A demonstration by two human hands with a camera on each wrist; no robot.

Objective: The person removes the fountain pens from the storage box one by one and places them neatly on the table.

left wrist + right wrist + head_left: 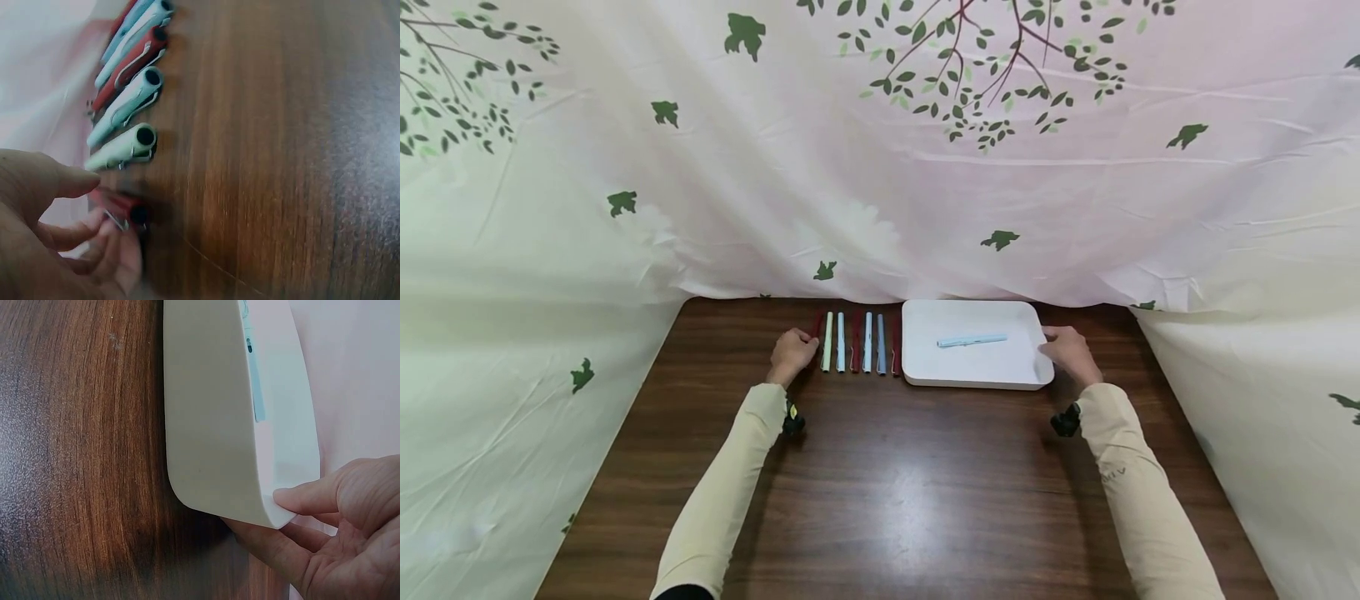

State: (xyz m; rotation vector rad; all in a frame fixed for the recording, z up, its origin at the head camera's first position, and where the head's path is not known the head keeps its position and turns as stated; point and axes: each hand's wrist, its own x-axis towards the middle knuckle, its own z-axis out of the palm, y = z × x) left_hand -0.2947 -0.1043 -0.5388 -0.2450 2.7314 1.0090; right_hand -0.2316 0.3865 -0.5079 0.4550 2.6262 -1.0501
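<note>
At the left end of a row of pens, my left hand (793, 352) holds a red pen (130, 209) between thumb and curled fingers. Its dark end and metal clip show in the left wrist view. A pale green pen (827, 342) lies just right of it. My right hand (1070, 352) pinches the right end of a white tray (977, 377), thumb inside the rim and fingers outside and beneath. Inside the tray lies a light blue pen (972, 341), roughly crosswise.
Between the green pen and the tray lie a light blue pen (841, 343), a red pen (855, 343), another pale blue pen (868, 343), a darker blue pen (881, 345) and a red pen (896, 346). A patterned cloth (880, 192) hangs behind the brown table (850, 467).
</note>
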